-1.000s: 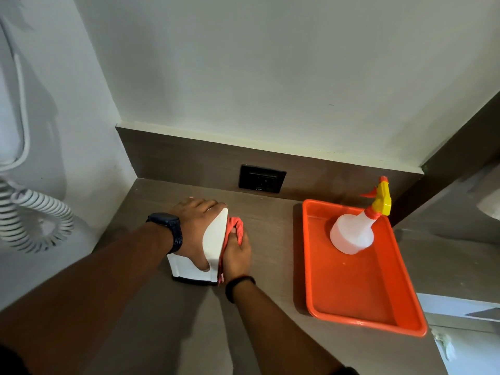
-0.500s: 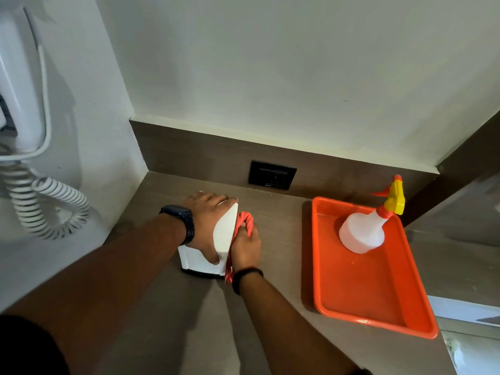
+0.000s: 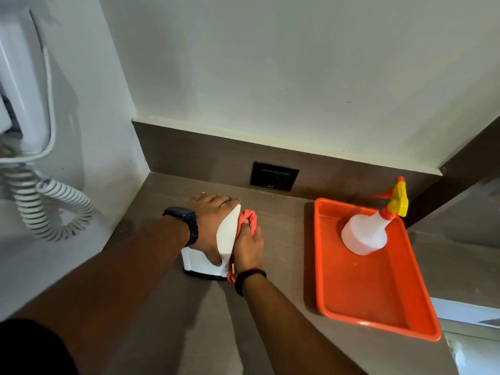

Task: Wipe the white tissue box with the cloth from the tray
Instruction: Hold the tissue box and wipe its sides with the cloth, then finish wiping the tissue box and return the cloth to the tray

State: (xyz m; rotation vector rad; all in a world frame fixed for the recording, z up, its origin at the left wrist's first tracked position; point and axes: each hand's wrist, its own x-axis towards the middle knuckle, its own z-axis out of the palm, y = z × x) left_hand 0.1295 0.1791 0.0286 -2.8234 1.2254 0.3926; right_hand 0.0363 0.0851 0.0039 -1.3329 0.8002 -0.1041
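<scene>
Brown countertop [image 3: 281, 234]: 1 tissue box [image 3: 201, 262] gripped from above by left hand [image 3: 212, 226], 1 red cloth [image 3: 250, 221] clenched in right hand [image 3: 247, 249] against its right side, 1 tray [image 3: 376, 299] farther right.

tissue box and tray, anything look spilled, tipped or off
Nothing stands out. The left hand steadies the white tissue box while the right hand presses the cloth to its side; the spray bottle stands in the tray.

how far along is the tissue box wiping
Done: the red-orange cloth is out of the orange plastic tray, which holds only a white spray bottle. In hand: the left hand steadies the white tissue box while the right hand presses the cloth against its right side. Left: the other faces; none visibly wiped.
</scene>
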